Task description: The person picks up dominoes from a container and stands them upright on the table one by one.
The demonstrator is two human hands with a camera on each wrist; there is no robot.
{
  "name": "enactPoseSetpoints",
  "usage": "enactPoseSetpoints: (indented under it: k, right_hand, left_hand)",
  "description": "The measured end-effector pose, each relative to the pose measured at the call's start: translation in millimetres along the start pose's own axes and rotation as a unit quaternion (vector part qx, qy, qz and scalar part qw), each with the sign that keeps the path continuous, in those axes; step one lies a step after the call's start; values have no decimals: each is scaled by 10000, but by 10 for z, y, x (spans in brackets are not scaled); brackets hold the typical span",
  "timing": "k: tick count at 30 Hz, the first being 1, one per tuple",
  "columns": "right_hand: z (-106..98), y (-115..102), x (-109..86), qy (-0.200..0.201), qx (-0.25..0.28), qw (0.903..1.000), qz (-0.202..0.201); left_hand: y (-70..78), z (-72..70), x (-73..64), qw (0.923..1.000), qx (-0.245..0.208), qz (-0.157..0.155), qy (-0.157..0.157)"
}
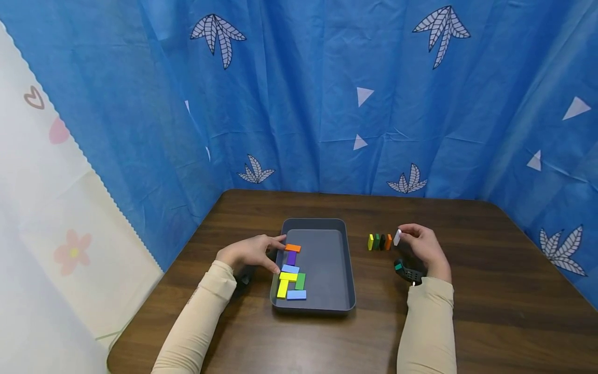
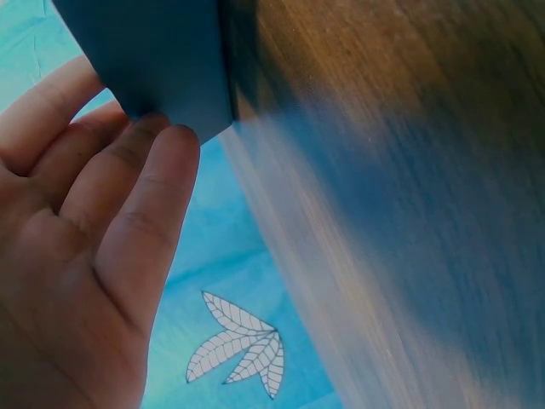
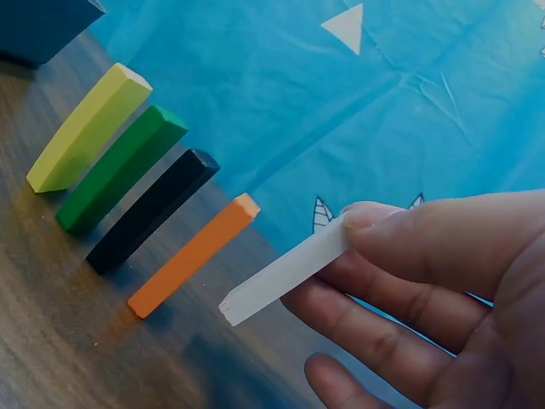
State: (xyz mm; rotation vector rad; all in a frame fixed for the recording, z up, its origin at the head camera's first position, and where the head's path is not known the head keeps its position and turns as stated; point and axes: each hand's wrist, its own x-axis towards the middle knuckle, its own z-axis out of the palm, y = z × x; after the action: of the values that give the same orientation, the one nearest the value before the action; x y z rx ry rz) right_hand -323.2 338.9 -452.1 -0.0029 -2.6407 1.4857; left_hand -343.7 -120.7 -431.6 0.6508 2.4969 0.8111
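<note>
Between thumb and fingers my right hand [image 1: 421, 245] pinches a white domino block [image 3: 285, 271], tilted, beside a row of standing domino blocks. Nearest to it is the orange one [image 3: 194, 257]; a black one [image 3: 153, 213], a green one [image 3: 122, 170] and a yellow one [image 3: 88, 129] follow to the left. My left hand [image 1: 252, 251] touches the left side of a dark grey tray [image 1: 327, 249], its index finger and thumb spread at the rim. In the left wrist view, other fingertips rest against the tray's outer wall.
Flat blocks lie along the tray's left side: an orange one [image 1: 293, 248], a purple one [image 1: 291, 258], a green one [image 1: 300, 281], plus blue and yellow ones. A brown wooden table [image 1: 495, 311] carries everything. Blue curtains [image 1: 299, 104] hang behind it.
</note>
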Motion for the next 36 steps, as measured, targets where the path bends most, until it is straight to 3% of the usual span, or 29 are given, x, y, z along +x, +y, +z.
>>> enactPoseSetpoints:
  k: [14, 21, 30, 36]
  right_hand:
    - [56, 37, 7, -111, 9, 9998, 137]
    - [82, 49, -10, -163, 8, 9997, 191]
    - [87, 62, -26, -184, 25, 9995, 238]
    - [95, 58, -21, -183, 0, 9997, 177]
  left_hand:
    - [9, -22, -18, 9999, 38, 137, 27]
    - [0, -9, -27, 10000, -40, 63, 23]
    - [12, -22, -39, 9995, -21, 308, -28]
    - [21, -31, -41, 9996, -26, 284, -30]
